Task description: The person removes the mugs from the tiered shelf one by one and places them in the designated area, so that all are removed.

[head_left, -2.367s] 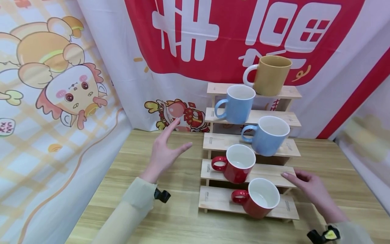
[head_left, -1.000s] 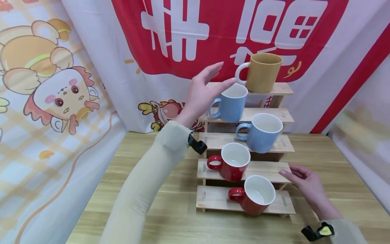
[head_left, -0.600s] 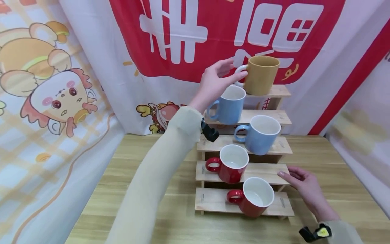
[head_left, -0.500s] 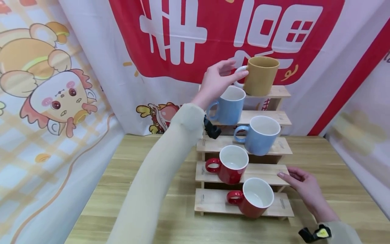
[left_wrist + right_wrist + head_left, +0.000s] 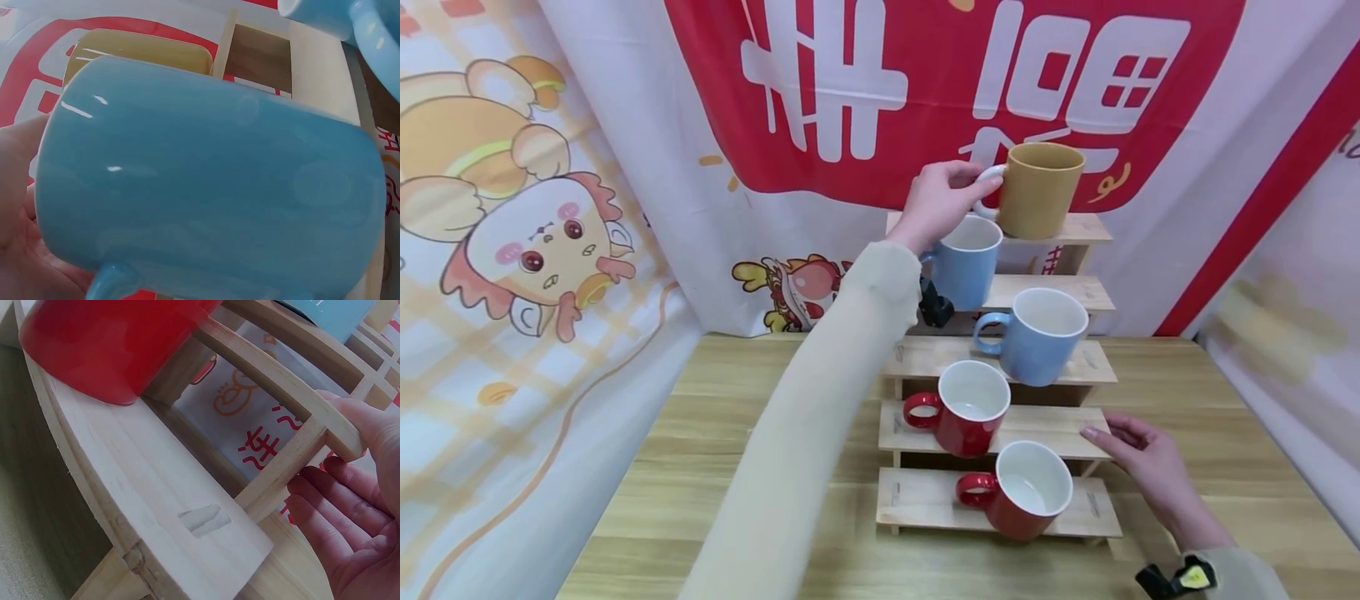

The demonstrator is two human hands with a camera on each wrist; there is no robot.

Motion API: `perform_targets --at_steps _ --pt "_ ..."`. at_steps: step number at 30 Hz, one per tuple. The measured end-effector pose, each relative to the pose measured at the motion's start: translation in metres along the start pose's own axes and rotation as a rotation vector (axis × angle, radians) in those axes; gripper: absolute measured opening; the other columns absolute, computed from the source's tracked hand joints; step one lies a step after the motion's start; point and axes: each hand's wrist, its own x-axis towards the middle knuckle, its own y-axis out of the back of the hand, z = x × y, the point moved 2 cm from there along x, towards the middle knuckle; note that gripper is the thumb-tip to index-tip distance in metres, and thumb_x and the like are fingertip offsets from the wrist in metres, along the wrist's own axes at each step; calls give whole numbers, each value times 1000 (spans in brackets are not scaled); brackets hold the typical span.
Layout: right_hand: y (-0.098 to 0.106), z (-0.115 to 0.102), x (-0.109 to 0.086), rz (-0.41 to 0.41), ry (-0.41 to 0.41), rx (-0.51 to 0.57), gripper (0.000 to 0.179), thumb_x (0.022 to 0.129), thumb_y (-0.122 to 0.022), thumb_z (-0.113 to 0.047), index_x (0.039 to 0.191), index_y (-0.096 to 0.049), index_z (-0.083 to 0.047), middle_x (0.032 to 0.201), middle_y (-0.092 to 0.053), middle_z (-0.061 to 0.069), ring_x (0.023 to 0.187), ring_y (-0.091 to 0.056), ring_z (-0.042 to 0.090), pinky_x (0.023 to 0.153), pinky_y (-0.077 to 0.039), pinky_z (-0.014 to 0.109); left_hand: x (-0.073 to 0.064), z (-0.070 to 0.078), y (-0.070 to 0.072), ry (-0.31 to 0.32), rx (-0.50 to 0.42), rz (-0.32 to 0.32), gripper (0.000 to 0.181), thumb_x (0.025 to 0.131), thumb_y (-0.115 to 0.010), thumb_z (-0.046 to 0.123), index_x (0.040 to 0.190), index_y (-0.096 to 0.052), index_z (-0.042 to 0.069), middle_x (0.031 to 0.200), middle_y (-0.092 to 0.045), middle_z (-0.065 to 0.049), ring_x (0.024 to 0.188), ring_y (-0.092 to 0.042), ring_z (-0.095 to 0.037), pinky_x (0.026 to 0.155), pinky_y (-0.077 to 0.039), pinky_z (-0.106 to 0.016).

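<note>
A tan-yellow mug [image 5: 1040, 193] stands on the top step of a stepped wooden rack [image 5: 1052, 429]. At its pale handle, the thumb and fingers of my left hand [image 5: 938, 202] pinch from the left side. Lower down, my right hand [image 5: 1150, 467] grips the right end of the second step, thumb on top and fingers beneath; the right wrist view shows this board end between them. Just below the left hand is a light blue mug [image 5: 967, 271], which fills the left wrist view and hides the grip there.
Another light blue mug [image 5: 1043, 342] sits on the middle step. Two red mugs with white insides, one on the second step [image 5: 966, 417] and one on the lowest [image 5: 1026, 500], have handles pointing left. A printed cloth [image 5: 820, 204] hangs behind the wooden table [image 5: 700, 467].
My left hand has moved up and right from beside the rack to the yellow mug and closed on its handle. My right hand stays on the rack. The head view has shifted slightly.
</note>
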Motion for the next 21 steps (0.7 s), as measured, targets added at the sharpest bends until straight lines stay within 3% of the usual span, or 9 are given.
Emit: perform_targets --at_steps 7,13,21 --pt "1 0 -2 -3 6 3 71 96 -75 -35 143 -46 10 106 -65 -12 94 -61 -3 79 -56 18 5 5 -9 -3 15 4 48 92 -76 42 136 -64 26 126 -63 10 105 -58 -8 87 -55 -25" --pt "-1 -1 -1 0 2 5 71 94 -76 -38 142 -48 8 107 -65 -14 95 -61 -3 80 -56 19 4 6 -8 -8 69 38 43 92 -76 39 131 -66 22 123 -65 7 102 -60 -9 83 -55 -22" --pt "-1 1 -1 -12 -20 -8 72 96 -73 -37 145 -45 8 108 -63 -13 95 -59 -4 79 -55 17 6 7 -12 -15 64 43 39 94 -72 41 130 -70 26 124 -66 10 104 -59 -8 84 -54 -20"
